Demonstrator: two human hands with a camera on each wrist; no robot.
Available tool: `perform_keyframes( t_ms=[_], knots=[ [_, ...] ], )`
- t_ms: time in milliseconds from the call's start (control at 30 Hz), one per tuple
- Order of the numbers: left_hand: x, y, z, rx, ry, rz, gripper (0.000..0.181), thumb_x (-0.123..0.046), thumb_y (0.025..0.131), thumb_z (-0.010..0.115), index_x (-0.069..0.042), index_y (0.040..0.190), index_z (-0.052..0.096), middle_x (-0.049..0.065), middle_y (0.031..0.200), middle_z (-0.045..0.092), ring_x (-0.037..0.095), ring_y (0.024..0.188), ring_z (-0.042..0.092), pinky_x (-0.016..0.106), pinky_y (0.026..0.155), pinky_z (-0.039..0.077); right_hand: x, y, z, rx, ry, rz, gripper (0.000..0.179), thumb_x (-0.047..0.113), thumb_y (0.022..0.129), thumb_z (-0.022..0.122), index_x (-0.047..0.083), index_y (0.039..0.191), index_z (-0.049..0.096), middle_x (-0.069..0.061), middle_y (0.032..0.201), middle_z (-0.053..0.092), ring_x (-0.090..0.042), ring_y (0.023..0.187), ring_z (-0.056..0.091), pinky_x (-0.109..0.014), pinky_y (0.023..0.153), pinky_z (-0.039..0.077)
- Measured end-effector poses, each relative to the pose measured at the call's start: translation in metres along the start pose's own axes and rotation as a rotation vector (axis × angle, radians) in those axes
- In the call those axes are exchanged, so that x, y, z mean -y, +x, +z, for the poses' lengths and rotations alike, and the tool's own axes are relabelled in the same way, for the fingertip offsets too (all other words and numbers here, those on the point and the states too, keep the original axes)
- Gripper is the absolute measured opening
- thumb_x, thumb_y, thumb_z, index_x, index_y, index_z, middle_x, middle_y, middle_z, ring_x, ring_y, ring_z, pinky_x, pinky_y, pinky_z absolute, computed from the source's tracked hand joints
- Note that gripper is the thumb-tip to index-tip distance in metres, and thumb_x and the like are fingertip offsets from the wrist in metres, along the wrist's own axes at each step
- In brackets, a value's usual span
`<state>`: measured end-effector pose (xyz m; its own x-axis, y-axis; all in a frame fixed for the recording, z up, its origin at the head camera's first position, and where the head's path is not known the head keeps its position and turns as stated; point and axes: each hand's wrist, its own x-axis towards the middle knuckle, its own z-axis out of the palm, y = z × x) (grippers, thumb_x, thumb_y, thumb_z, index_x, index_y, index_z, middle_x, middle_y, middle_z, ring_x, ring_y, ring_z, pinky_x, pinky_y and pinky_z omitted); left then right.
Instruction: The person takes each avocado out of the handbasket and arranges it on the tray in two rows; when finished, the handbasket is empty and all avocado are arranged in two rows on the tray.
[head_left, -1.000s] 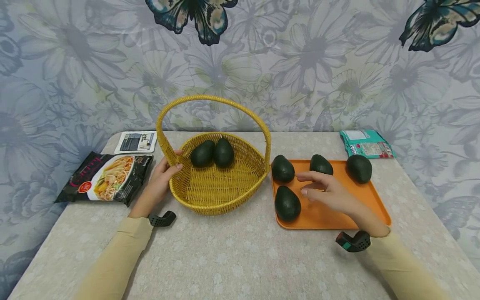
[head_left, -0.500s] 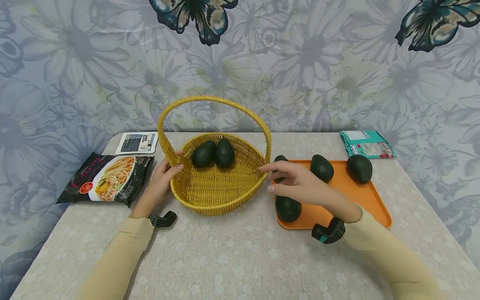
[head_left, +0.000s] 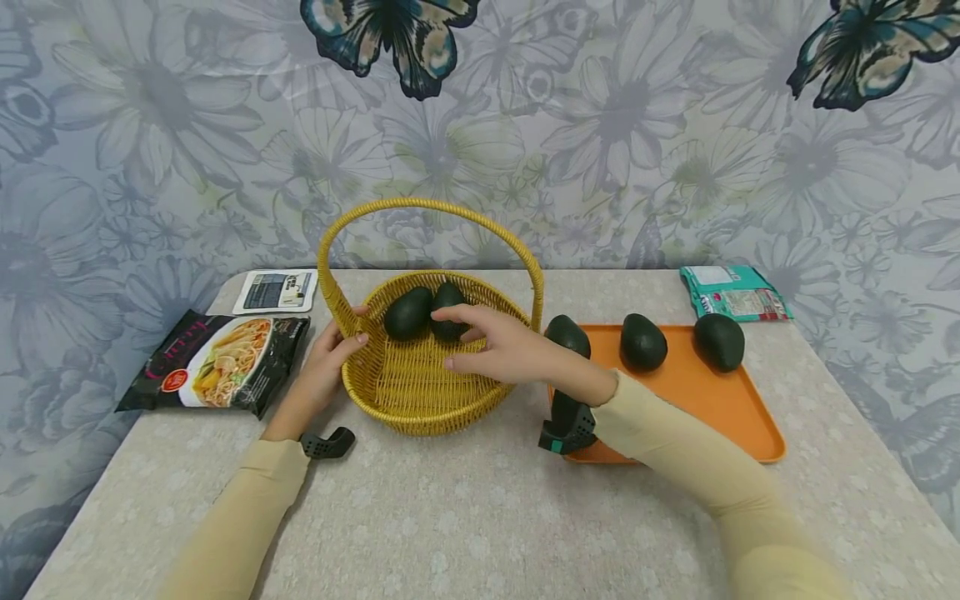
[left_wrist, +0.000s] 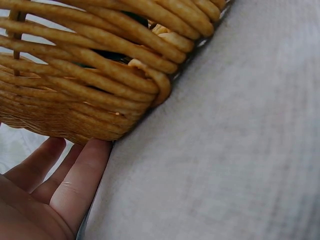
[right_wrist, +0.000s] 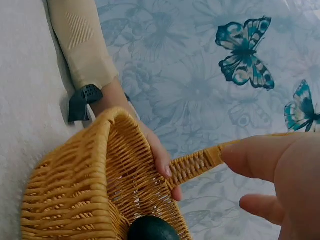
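Observation:
A yellow wicker basket (head_left: 408,392) with a tall arched handle stands on the table. My left hand (head_left: 324,371) grips its left rim at the handle's base, thumb inside; in the left wrist view, fingers (left_wrist: 80,182) touch the outside weave. Two dark green avocados lie in the basket, one at left (head_left: 407,315) and one beside it (head_left: 448,293). My right hand (head_left: 506,343) reaches over the basket's right rim, fingertips in front of the second avocado, partly covering it. Its thumb and fingers are apart; nothing is held. Whether it touches that avocado cannot be told.
An orange tray (head_left: 697,408) at right bears several avocados, including ones at its left (head_left: 567,335), back (head_left: 642,343) and right corner (head_left: 718,343); my right wrist partly hides another. A black noodle packet (head_left: 217,362), a white packet (head_left: 276,291) and a teal packet (head_left: 735,293) lie around.
My right hand has moved left from above the tray, across the basket's right rim, to the avocados inside. My left hand stays on the rim.

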<state>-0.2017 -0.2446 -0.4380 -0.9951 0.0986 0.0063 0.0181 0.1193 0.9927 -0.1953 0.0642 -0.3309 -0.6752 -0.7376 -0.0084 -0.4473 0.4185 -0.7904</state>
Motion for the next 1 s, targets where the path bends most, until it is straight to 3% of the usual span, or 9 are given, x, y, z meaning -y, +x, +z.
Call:
perform_keyframes(
  t_ms=[167,367,433,467,667,700,800,1000],
  knots=[
    [0.000,-0.001,-0.001,-0.007,0.003,0.006,0.050,-0.022,0.108,0.049,-0.015,0.156,0.037,0.017,0.156,0.036,0.007,0.122,0.048,0.015,0.088,0.049,-0.007,0.033,0.006,-0.014,-0.043,0.105,0.069,0.031,0.099,0.065,0.019,0.159,0.034,-0.011,0.165,0.031,-0.039,0.145,0.043,-0.052,0.114,0.041],
    [0.000,0.000,0.000,-0.005,0.008,-0.007,0.051,-0.023,0.108,0.049,-0.015,0.156,0.036,0.016,0.159,0.034,0.006,0.124,0.047,0.014,0.090,0.048,-0.017,0.059,0.011,-0.083,-0.087,0.203,0.072,0.032,0.098,0.066,0.015,0.160,0.033,-0.012,0.165,0.034,-0.033,0.151,0.035,-0.053,0.118,0.036],
    [0.001,0.000,0.000,-0.009,0.005,-0.005,0.051,-0.022,0.108,0.049,-0.015,0.156,0.036,0.016,0.158,0.035,0.006,0.124,0.046,0.014,0.090,0.048,-0.017,0.064,0.011,-0.105,-0.093,0.230,0.071,0.031,0.098,0.067,0.016,0.159,0.035,-0.013,0.163,0.036,-0.033,0.149,0.038,-0.053,0.116,0.039],
    [0.001,0.000,0.000,-0.011,0.003,-0.003,0.051,-0.022,0.108,0.049,-0.014,0.156,0.037,0.016,0.158,0.035,0.007,0.124,0.046,0.014,0.090,0.048,-0.017,0.065,0.011,-0.114,-0.102,0.249,0.071,0.032,0.098,0.067,0.016,0.159,0.035,-0.014,0.154,0.047,-0.030,0.138,0.050,-0.050,0.112,0.042],
    [0.002,0.000,0.000,-0.010,-0.011,0.005,0.050,-0.022,0.107,0.049,-0.015,0.156,0.037,0.017,0.157,0.036,0.007,0.123,0.048,0.015,0.089,0.048,-0.024,0.074,0.012,-0.126,-0.115,0.294,0.068,0.032,0.098,0.067,0.018,0.158,0.038,-0.014,0.145,0.056,-0.030,0.124,0.059,-0.046,0.102,0.047],
    [0.002,0.001,-0.001,-0.009,-0.014,0.005,0.050,-0.022,0.107,0.049,-0.015,0.156,0.037,0.017,0.157,0.036,0.006,0.123,0.048,0.015,0.090,0.048,-0.027,0.075,0.012,-0.127,-0.105,0.299,0.068,0.032,0.098,0.067,0.018,0.158,0.039,-0.015,0.155,0.047,-0.032,0.134,0.053,-0.047,0.103,0.047],
    [0.003,0.001,0.000,-0.007,-0.012,0.004,0.051,-0.022,0.108,0.049,-0.015,0.156,0.037,0.017,0.157,0.036,0.005,0.122,0.048,0.015,0.090,0.048,-0.035,0.079,0.012,-0.127,-0.088,0.331,0.067,0.033,0.098,0.067,0.019,0.157,0.039,-0.014,0.156,0.046,-0.032,0.133,0.053,-0.048,0.101,0.047],
    [0.003,0.001,0.000,-0.008,0.001,0.003,0.051,-0.024,0.107,0.050,-0.016,0.156,0.037,0.016,0.156,0.037,0.006,0.122,0.048,0.015,0.090,0.048,-0.044,0.082,0.010,-0.151,-0.062,0.343,0.065,0.032,0.097,0.068,0.020,0.156,0.043,-0.010,0.162,0.039,-0.034,0.147,0.041,-0.053,0.113,0.041]
  ],
)
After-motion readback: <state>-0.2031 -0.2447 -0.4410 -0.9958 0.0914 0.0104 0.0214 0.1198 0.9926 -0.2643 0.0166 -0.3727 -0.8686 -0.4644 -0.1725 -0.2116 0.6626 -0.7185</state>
